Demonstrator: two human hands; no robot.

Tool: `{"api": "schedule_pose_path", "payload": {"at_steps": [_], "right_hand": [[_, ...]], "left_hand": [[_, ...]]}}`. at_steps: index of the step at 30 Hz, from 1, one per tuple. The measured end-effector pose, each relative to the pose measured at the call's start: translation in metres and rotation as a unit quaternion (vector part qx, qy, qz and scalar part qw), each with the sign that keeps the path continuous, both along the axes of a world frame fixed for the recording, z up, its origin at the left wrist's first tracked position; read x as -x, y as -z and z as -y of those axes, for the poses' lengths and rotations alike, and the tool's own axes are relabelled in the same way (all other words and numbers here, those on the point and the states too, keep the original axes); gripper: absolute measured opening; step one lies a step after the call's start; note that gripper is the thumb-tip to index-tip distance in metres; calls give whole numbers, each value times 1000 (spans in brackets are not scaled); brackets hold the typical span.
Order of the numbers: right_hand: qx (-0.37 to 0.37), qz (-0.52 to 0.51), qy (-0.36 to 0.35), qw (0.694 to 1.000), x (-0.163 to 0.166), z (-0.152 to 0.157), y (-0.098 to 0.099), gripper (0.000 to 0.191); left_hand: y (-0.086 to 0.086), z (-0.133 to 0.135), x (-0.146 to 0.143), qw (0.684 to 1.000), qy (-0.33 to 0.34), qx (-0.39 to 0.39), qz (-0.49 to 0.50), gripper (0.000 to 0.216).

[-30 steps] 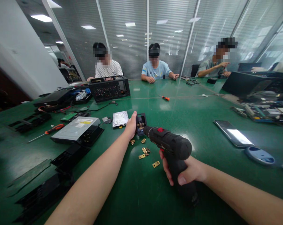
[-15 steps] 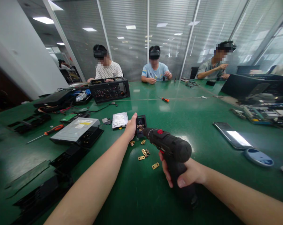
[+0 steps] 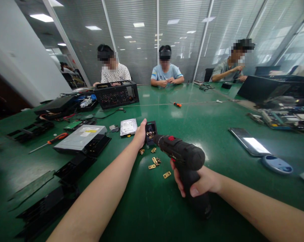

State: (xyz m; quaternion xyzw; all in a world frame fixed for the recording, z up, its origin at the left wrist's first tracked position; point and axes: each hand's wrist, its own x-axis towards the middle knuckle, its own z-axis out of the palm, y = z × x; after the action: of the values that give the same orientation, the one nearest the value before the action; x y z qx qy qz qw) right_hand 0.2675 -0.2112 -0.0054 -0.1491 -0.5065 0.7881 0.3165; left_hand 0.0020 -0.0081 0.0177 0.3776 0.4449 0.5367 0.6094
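Note:
In the head view my right hand (image 3: 202, 185) is wrapped round the grip of a black cordless drill (image 3: 182, 151) with red accents. Its chuck points left and away, up against a small black block (image 3: 151, 127) that has brass-coloured fittings in it. My left hand (image 3: 141, 134) grips that block by its left side, thumb up; most of its fingers are hidden. Whether the drill's bit touches a screw cannot be made out. Just below the block lie several loose brass plates (image 3: 167, 174) and small screws. A hard drive (image 3: 128, 127) rests left of my left hand.
An optical drive (image 3: 82, 137) and an orange screwdriver (image 3: 56, 138) lie to the left, with black plastic parts nearby. A phone (image 3: 249, 142) and a blue mouse (image 3: 277, 164) are at the right. Three people sit across the table behind a black computer case (image 3: 116, 95).
The view has shifted slightly. My hands keep the drill and block in nearly the same place. Across the table, the middle person's hands have come together.

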Motion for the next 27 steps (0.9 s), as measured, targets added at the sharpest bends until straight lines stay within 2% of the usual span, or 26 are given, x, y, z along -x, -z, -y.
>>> {"api": "schedule_pose_path", "payload": {"at_steps": [6, 15, 22, 27], "right_hand": [[-3, 2, -2, 1000, 1, 0, -4, 93], [-9, 11, -8, 1000, -2, -1, -7, 92], [-12, 7, -12, 1000, -1, -2, -8, 89], [-17, 11, -12, 1000, -2, -2, -7, 90]], "left_hand": [[-2, 0, -1, 1000, -8, 1, -4, 56], [1, 0, -1, 1000, 11, -10, 2, 75], [4, -3, 0, 999, -4, -17, -34, 74], [12, -10, 2, 996, -1, -44, -77, 85]]}}
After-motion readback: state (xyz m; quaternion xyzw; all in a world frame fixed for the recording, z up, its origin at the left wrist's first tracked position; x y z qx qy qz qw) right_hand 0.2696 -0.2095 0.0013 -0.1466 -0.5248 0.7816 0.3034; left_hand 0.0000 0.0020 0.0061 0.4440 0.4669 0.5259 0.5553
